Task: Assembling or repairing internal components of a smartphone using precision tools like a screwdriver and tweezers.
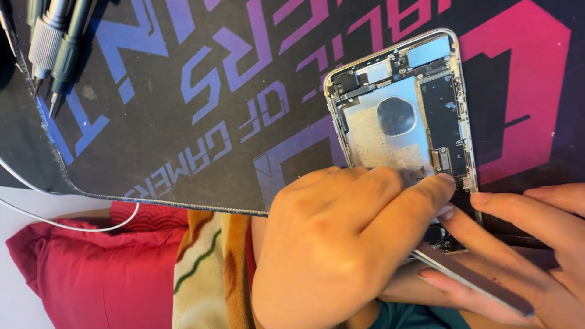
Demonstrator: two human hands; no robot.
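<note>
I see my left hand pressing curled fingers on the near end of the opened phone, which stretches away on the mat, while my right hand pinches a thin metal tool beside it.

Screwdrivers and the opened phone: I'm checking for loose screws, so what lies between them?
Head view: only bare printed mat lies between the screwdrivers and the phone.

Desk: white, bare strip at left edge | dark lettered mat covers most of it | on mat: opened phone chassis, upper right; two screwdrivers, top-left corner | white cable crosses the desk beside mat's frayed edge
</note>
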